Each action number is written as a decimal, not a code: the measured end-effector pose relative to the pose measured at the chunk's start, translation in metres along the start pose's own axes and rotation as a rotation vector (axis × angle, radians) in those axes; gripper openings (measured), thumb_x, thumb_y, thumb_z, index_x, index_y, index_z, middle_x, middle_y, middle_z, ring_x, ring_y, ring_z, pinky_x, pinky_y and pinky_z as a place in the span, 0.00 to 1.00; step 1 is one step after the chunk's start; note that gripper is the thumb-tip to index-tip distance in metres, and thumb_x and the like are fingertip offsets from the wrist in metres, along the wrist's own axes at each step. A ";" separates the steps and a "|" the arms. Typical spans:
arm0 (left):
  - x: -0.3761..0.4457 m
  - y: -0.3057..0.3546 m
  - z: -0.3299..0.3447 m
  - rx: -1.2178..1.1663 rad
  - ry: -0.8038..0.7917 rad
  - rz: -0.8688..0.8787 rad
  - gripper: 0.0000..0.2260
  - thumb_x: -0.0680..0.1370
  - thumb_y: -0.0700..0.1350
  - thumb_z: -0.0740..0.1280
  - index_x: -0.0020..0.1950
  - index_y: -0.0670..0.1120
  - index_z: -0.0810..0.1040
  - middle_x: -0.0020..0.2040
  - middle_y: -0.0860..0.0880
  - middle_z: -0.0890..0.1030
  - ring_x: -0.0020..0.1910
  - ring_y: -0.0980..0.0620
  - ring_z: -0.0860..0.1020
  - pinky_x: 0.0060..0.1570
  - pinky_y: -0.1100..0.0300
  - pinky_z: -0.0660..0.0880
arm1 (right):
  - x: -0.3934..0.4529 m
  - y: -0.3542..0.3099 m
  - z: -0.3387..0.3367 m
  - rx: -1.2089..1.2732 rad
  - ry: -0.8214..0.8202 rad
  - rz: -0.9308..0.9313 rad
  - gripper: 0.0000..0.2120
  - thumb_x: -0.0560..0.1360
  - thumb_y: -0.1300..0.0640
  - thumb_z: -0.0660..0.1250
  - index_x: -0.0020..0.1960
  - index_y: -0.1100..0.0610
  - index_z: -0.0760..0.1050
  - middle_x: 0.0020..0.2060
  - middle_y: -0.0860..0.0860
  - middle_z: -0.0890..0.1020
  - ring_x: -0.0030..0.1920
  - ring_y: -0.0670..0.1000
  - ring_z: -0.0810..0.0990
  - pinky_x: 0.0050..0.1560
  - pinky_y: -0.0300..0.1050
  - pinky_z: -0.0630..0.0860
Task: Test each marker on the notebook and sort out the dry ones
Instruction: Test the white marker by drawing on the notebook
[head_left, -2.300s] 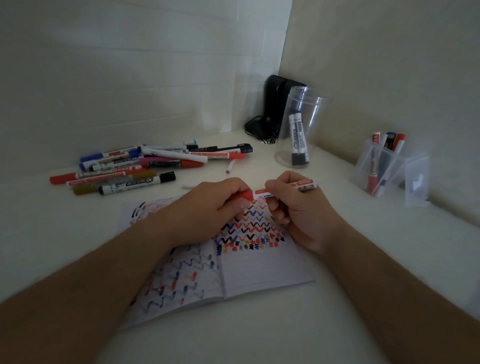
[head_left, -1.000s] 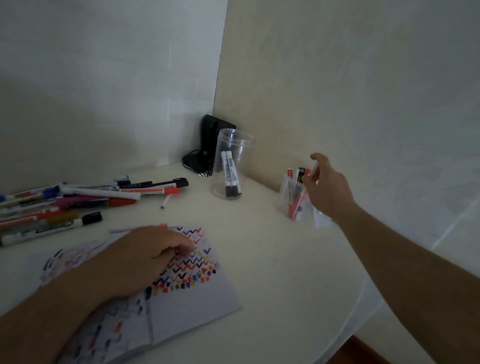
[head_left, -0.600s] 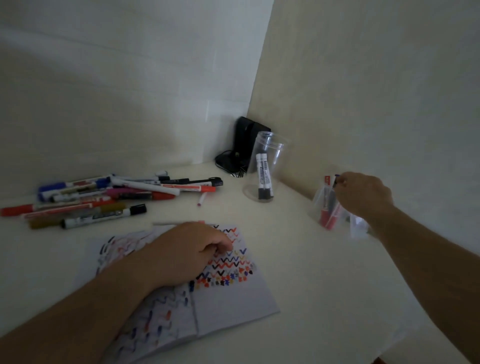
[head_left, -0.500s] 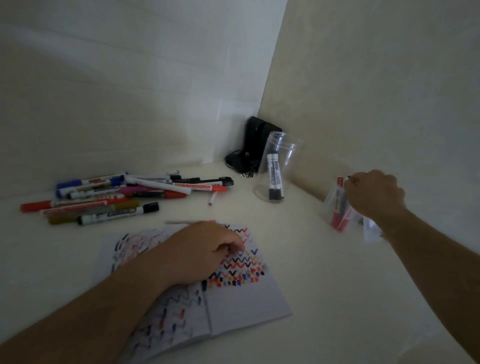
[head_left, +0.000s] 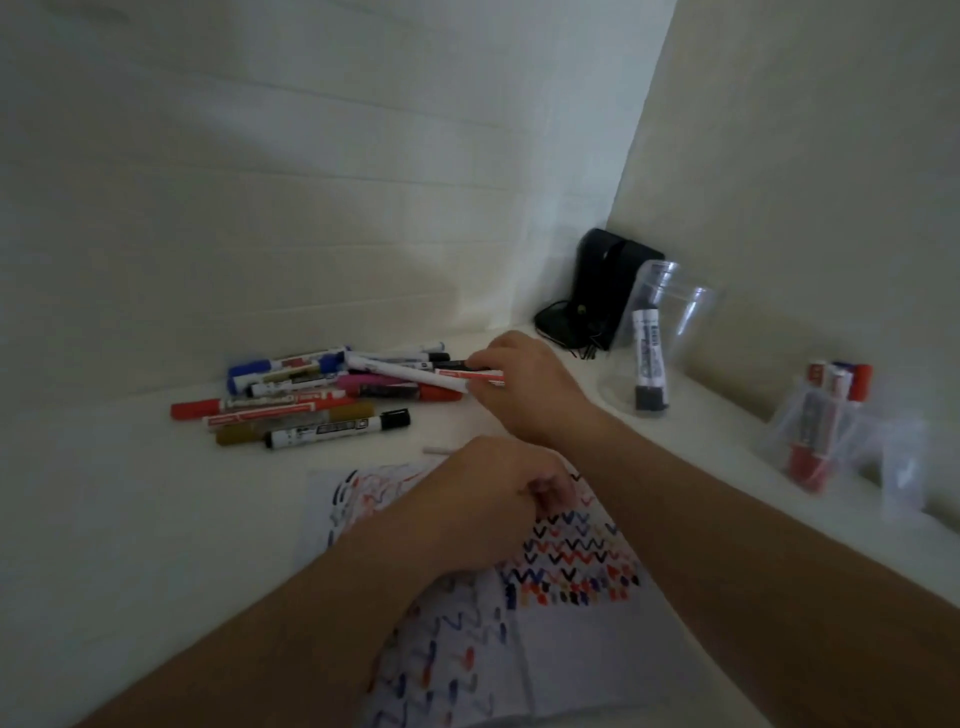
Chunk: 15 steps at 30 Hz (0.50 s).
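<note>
An open notebook (head_left: 571, 649), covered with coloured zigzag test marks, lies in front of me. My left hand (head_left: 483, 499) rests on its upper page with the fingers curled in; I cannot see anything held in it. A pile of several markers (head_left: 311, 400) lies on the white table behind the notebook. My right hand (head_left: 530, 389) reaches across to the pile's right end. Its fingertips pinch a white marker with a red label (head_left: 457, 375) that still lies among the others.
A clear cup (head_left: 675, 332) holding two black markers stands at the back right, in front of a black device (head_left: 597, 306) in the corner. Further right, by the wall, a small clear container (head_left: 815, 431) holds several markers. A thin white stick (head_left: 434, 451) lies above the notebook.
My right hand has left the small clear container at the right and swung left to the marker pile, closing on a white and red marker. My left hand has stayed on the notebook.
</note>
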<state>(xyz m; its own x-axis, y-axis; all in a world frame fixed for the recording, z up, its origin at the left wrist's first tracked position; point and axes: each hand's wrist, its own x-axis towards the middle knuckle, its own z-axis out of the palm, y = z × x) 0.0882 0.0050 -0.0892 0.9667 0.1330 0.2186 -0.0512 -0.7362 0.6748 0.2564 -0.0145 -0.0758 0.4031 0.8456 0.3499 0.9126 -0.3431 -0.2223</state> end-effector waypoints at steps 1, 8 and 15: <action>0.001 0.000 0.000 0.013 -0.015 0.008 0.20 0.73 0.27 0.61 0.57 0.43 0.86 0.52 0.48 0.85 0.45 0.65 0.76 0.48 0.77 0.72 | 0.008 -0.004 0.005 -0.015 -0.057 0.001 0.16 0.79 0.45 0.68 0.65 0.47 0.82 0.59 0.52 0.77 0.60 0.57 0.74 0.62 0.50 0.72; 0.014 -0.005 0.010 0.020 -0.035 -0.115 0.15 0.80 0.30 0.60 0.61 0.37 0.82 0.50 0.49 0.81 0.45 0.73 0.77 0.50 0.78 0.68 | 0.030 -0.009 0.017 -0.086 -0.123 -0.047 0.18 0.76 0.48 0.74 0.65 0.50 0.80 0.56 0.53 0.75 0.58 0.56 0.72 0.57 0.49 0.71; 0.002 0.005 0.000 -0.071 -0.023 -0.057 0.20 0.75 0.26 0.60 0.57 0.42 0.85 0.50 0.52 0.84 0.47 0.63 0.79 0.48 0.76 0.74 | 0.014 -0.012 0.002 -0.084 -0.062 -0.053 0.12 0.78 0.50 0.72 0.60 0.53 0.83 0.51 0.52 0.79 0.54 0.54 0.77 0.52 0.46 0.70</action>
<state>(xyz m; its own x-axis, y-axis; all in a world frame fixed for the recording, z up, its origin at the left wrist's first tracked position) 0.0898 0.0012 -0.0857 0.9741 0.1573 0.1627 -0.0131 -0.6787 0.7343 0.2510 0.0019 -0.0702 0.3516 0.8862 0.3017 0.9361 -0.3281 -0.1270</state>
